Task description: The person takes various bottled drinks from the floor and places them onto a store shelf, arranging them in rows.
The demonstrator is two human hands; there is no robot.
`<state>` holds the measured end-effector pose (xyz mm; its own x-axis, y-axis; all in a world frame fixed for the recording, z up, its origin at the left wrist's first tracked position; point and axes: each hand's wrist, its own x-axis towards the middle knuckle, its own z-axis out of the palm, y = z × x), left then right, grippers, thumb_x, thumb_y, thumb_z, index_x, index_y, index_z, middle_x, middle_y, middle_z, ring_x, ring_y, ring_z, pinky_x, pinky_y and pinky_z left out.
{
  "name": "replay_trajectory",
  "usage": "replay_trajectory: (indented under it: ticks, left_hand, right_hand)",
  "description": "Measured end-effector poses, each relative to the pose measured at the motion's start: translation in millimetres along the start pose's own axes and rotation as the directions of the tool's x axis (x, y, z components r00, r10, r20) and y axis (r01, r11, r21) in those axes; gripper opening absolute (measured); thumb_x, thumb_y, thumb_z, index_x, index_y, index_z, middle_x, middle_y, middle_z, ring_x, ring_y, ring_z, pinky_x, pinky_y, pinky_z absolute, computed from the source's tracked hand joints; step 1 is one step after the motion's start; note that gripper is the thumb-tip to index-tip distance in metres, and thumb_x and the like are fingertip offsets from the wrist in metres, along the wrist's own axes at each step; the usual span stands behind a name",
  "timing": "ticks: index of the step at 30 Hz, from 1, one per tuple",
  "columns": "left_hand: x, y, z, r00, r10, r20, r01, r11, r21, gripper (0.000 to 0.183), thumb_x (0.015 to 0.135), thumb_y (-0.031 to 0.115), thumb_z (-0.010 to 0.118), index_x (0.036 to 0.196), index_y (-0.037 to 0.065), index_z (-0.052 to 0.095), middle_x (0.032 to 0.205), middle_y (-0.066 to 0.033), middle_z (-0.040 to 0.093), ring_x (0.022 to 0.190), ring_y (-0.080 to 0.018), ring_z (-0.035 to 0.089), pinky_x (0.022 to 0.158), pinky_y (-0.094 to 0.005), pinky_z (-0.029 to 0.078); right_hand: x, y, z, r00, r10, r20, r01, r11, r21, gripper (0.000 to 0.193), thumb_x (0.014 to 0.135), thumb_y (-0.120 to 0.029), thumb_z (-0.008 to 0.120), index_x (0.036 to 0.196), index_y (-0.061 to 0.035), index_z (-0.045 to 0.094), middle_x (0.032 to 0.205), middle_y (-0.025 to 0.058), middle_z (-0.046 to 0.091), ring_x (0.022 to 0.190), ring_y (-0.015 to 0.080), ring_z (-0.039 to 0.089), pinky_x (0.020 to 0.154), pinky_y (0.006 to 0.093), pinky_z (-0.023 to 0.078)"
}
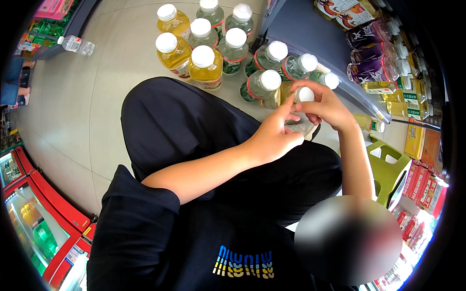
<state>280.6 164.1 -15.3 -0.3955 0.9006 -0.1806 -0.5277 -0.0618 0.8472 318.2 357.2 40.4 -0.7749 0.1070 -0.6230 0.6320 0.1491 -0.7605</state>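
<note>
My right hand [325,104] reaches up from the right, its thumb and fingers curled round the white cap [304,94] of a bottle. That bottle's body is mostly hidden by my hands; a yellowish part [285,92] shows beside the cap. My left hand [279,131] comes across from the left, close beside the same cap, with the index finger stretched toward it and the thumb apart. I see nothing held in it. Several clear greenish bottles [263,83] with white caps and red bands stand just beyond my hands. Several yellow bottles [206,72] stand farther left.
A grey shelf [301,29] stands at the upper right, with purple-labelled bottles [371,72] on it. A green plastic stool [388,165] is by my right arm. One clear bottle [76,44] lies on the tiled floor [111,63]. Red freezers [53,208] stand at the left.
</note>
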Motion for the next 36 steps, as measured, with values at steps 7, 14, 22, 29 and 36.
replay_trajectory:
  ticks: [7, 14, 22, 29, 36]
  left_hand:
    - [6, -11, -1, 0.998, 0.049, 0.040, -0.045, 0.995, -0.086, 0.096, 0.084, -0.002, 0.060, 0.162, 0.001, 0.004, 0.150, -0.0158, 0.042, 0.134, -0.0226, 0.045, 0.088, -0.0308, 0.051]
    - [5, -18, -8, 0.996, 0.086, -0.014, -0.084, 0.991, 0.103, 0.078, 0.089, -0.003, 0.057, 0.158, 0.011, 0.025, 0.140, -0.0096, 0.049, 0.123, -0.0195, 0.050, 0.094, -0.0338, 0.049]
    - [1, 28, -13, 0.995, 0.096, -0.028, -0.092, 0.991, 0.096, 0.051, 0.093, 0.000, 0.054, 0.142, 0.007, 0.041, 0.113, -0.0092, 0.062, 0.104, -0.0174, 0.061, 0.096, -0.0310, 0.047]
    - [43, 103, -2, 0.931, 0.355, 0.089, -0.366, 0.907, 0.210, 0.037, 0.093, 0.000, 0.056, 0.129, 0.007, 0.052, 0.111, -0.0054, 0.061, 0.100, -0.0137, 0.060, 0.090, -0.0286, 0.048]
    - [167, 165, 9, 0.814, 0.524, 0.251, -0.570, 0.640, 0.515, 0.038, 0.091, 0.002, 0.058, 0.129, 0.003, 0.057, 0.119, -0.0045, 0.060, 0.109, -0.0128, 0.055, 0.093, -0.0275, 0.047]
  right_hand:
    - [2, 2, -3, 0.999, -0.002, -0.045, 0.004, 0.999, 0.040, 0.038, 0.088, -0.016, 0.071, 0.124, -0.0075, 0.061, 0.088, 0.0031, 0.070, 0.066, 0.0091, 0.064, 0.058, 0.0222, 0.050]
    - [-9, 8, 3, 0.995, -0.061, -0.076, 0.066, 0.995, 0.077, 0.052, 0.091, -0.013, 0.069, 0.140, -0.0114, 0.051, 0.096, 0.0058, 0.072, 0.077, 0.0110, 0.068, 0.068, 0.0251, 0.056]
    - [-26, -7, -24, 0.929, -0.111, -0.352, 0.187, 0.964, 0.188, 0.033, 0.094, -0.018, 0.063, 0.123, -0.0034, 0.061, 0.075, 0.0059, 0.065, 0.056, 0.0117, 0.060, 0.055, 0.0258, 0.049]
    - [-35, -34, -69, 0.774, -0.187, -0.605, 0.376, 0.904, 0.202, 0.048, 0.090, -0.017, 0.063, 0.134, -0.0040, 0.052, 0.102, 0.0072, 0.062, 0.078, 0.0147, 0.063, 0.069, 0.0325, 0.057]
    - [-3, -77, -137, 0.594, -0.319, -0.738, 0.507, 0.861, 0.035, 0.062, 0.085, -0.023, 0.071, 0.139, -0.0026, 0.050, 0.113, 0.0158, 0.064, 0.096, 0.0234, 0.066, 0.078, 0.0360, 0.057]
